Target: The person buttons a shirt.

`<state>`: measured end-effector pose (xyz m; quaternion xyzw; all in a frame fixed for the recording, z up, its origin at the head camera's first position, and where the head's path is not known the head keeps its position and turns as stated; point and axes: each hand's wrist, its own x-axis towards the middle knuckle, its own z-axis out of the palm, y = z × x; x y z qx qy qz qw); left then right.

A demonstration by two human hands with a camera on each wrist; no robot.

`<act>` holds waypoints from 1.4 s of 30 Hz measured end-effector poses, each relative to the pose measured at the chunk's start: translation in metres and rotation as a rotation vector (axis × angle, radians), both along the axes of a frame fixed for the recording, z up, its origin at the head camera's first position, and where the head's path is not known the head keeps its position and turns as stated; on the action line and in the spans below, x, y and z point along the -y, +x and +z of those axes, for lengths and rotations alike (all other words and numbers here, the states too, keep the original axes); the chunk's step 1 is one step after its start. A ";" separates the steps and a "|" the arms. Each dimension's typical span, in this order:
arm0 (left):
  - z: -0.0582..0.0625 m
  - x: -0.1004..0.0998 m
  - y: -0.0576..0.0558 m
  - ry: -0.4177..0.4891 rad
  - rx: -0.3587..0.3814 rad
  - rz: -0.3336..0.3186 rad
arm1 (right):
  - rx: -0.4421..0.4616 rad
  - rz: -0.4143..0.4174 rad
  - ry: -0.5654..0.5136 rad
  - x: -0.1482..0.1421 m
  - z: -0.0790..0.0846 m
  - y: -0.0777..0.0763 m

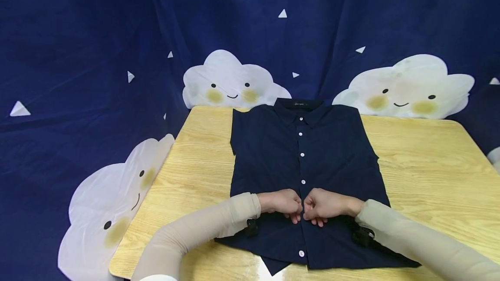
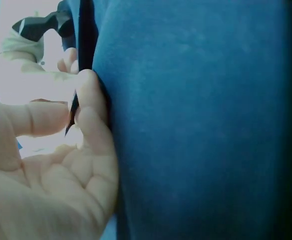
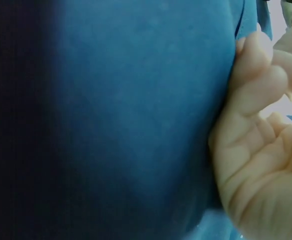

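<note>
A dark navy short-sleeved shirt lies front side up on the table, collar at the far end. White buttons run down its front placket; one button shows just above the hands and another near the hem. My left hand pinches the placket edge from the left, thumb against curled fingers. Facing it, my right hand pinches the placket from the right, its fingers curled. The stretch of placket between both hands is mostly hidden by the fingers. Up close, the shirt front fills most of the left wrist view.
The light wood table extends to both sides of the shirt. Beyond it hangs a dark blue curtain with white cloud shapes. A dark pointed flap of cloth sticks out below the hem, near the table's front.
</note>
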<state>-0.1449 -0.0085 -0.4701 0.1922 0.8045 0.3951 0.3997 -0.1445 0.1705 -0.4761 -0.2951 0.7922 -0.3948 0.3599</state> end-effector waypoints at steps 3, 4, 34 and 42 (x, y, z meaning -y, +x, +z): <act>0.000 0.000 -0.001 0.001 0.039 0.023 | -0.014 0.002 0.014 0.000 0.000 0.000; -0.001 -0.001 -0.001 -0.003 0.041 0.029 | -0.015 0.003 0.014 0.000 0.000 0.001; -0.003 0.006 0.001 -0.047 -0.088 0.002 | 0.150 -0.090 -0.091 -0.005 -0.004 0.007; -0.004 0.005 0.000 -0.054 -0.089 0.008 | 0.149 -0.101 -0.107 -0.008 -0.005 0.008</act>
